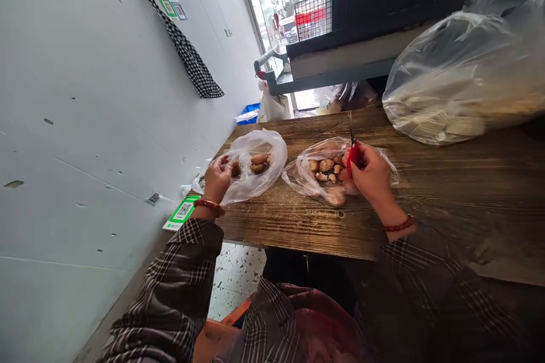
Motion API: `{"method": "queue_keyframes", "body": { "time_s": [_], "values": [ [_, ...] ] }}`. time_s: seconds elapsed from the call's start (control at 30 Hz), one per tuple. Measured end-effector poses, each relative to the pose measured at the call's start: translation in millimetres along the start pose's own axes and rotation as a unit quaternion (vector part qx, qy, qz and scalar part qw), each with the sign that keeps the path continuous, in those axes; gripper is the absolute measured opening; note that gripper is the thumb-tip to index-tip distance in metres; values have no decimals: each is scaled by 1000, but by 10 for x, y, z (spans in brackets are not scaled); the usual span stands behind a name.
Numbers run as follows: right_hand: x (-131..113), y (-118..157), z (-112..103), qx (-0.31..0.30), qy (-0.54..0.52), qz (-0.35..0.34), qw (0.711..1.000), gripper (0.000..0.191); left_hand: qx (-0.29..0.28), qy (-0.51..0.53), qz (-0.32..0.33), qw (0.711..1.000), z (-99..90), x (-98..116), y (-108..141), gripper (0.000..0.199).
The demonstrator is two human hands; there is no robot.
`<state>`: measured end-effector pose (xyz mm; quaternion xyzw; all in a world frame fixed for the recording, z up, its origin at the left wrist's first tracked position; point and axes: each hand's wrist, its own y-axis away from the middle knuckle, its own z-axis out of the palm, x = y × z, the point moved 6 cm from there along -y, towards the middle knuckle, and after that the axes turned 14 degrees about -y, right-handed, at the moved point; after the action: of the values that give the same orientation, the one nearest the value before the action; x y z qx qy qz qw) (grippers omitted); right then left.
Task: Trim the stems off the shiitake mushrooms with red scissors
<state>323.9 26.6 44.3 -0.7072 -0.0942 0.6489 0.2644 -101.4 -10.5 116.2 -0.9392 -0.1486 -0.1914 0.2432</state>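
My left hand (218,180) is at the left edge of an open clear plastic bag (255,186), its fingers curled closed on a brown mushroom (234,168). Farther inside that bag sit more brown mushrooms (258,163). My right hand (371,172) is closed round the red handles of a pair of scissors (353,154), the blades pointing up and away from me. Just left of and below this hand lies a second open plastic bag (303,177), holding several mushrooms (326,165) and pale cut stems (322,176).
Both bags rest on a dark wooden table (293,221). A large bulging plastic bag (460,91) stands at the back right. Along the left runs a white wall (106,96); a green-and-white code card (182,213) lies at the table's left edge. A blue crate (248,114) is beyond the table.
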Motion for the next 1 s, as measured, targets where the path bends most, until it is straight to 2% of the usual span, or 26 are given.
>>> {"method": "queue_keyframes", "body": {
  "time_s": [0.1, 0.2, 0.3, 0.4, 0.5, 0.57, 0.63, 0.7, 0.77, 0.83, 0.9, 1.0],
  "values": [
    [-48, -10, -14, 11, -33, -2, 999, 32, -23, 95, 43, 994, 26, 378, 168, 36],
    [-74, -23, -2, 6, -64, -2, 998, 33, -91, 154, 150, 972, 190, 952, 466, 34],
    [-85, -29, 38, -20, -94, -4, 995, 30, -157, 117, 336, 921, 475, 1545, 879, 29],
    [-78, -20, 99, -66, -99, 5, 993, 30, -197, 54, 439, 875, 805, 1869, 1201, 40],
    [-69, 1, 157, -121, -59, 20, 991, 29, -187, -75, 452, 869, 1012, 1961, 1324, 46],
    [-84, 14, 175, -146, -23, 17, 989, 26, -158, -145, 448, 868, 1019, 1974, 1360, 32],
    [-108, 20, 175, -155, 8, 8, 988, 24, -139, -173, 464, 858, 968, 1989, 1435, 22],
    [-124, 21, 169, -154, 25, 6, 988, 23, -144, -168, 506, 834, 923, 2003, 1577, 26],
    [-125, 22, 168, -155, 31, 14, 987, 24, -173, -150, 556, 799, 911, 1994, 1766, 27],
    [-118, 24, 173, -160, 36, 22, 986, 25, -205, -139, 580, 776, 927, 1950, 1923, 26],
    [-105, 23, 177, -161, 41, 32, 986, 25, -231, -125, 571, 778, 953, 1889, 1996, 27],
    [-84, 19, 176, -154, 33, 45, 986, 26, -258, -39, 504, 823, 971, 1813, 1934, 29]
  ]
}}
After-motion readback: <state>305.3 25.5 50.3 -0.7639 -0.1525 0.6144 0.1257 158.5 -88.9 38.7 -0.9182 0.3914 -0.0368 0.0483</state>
